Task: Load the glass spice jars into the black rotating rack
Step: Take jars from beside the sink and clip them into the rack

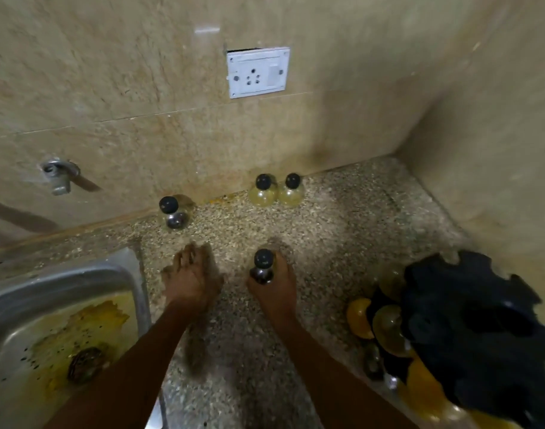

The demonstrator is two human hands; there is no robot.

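Speckled counter [342,230]: right hand [272,292] grips dark jar [262,267] at center; left hand [192,281] blurred, fingers loosely curled, empty. Rack [469,329] at 4 o'clock; carry jar upright, seat in free slot.

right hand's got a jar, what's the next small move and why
Probably carry the dark-filled jar that the right hand grips rightward to the black rack at the counter's right edge, which already holds jars. The left hand looks blurred and holds nothing, so it could steady the rack.
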